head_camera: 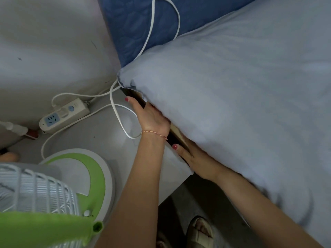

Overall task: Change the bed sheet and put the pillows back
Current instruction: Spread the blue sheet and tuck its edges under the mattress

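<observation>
Tucking sheet (232, 86) at bed corner
L hand (152, 115), R hand (195, 158) fingers hidden under it, grip unclear; fan (53, 190), power strip (64, 115) close by.

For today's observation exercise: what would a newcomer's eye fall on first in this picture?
Two hands, the left hand and the right hand, reach under the edge of the pale blue sheet filling the right side. Lower left stands a green and white fan, with a power strip on the floor behind it.
</observation>
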